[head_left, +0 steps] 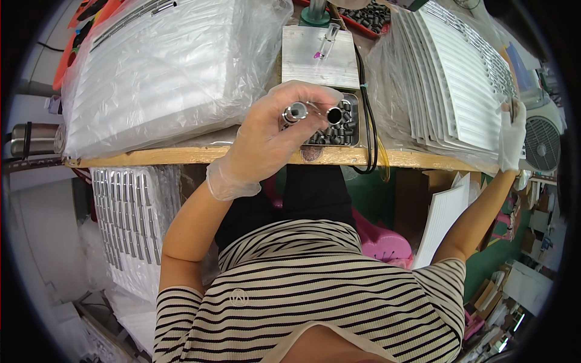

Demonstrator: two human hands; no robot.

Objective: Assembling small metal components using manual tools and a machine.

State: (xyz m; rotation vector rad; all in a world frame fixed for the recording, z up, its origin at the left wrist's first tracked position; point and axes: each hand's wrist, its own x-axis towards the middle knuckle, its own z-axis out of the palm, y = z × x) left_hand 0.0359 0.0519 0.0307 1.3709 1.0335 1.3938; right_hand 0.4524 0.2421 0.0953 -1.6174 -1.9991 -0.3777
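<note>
My left hand [266,133], in a thin translucent glove, is closed around shiny metal tubes above the table's front edge. One tube [295,112] shows its open end between the fingers; a second tube [334,115] points its dark round opening at me beside the fingertips. Beneath them is a metal tray [354,140] of small dark cylindrical pieces [345,132], partly covered by the hand. Far to the right, my gloved right hand [512,138] reaches the edge of the stacked white trays, beside rows of shiny tubes [493,66]. Its fingers are bent together; what lies between them is unclear.
A metal plate [302,60] with a clear tube [330,41] stands behind the small tray. Plastic-wrapped white trays [163,78] fill the left; ridged white trays [448,85] stack on the right. Black cables [368,115] hang over the wooden edge [417,158]. A fan [540,142] stands far right.
</note>
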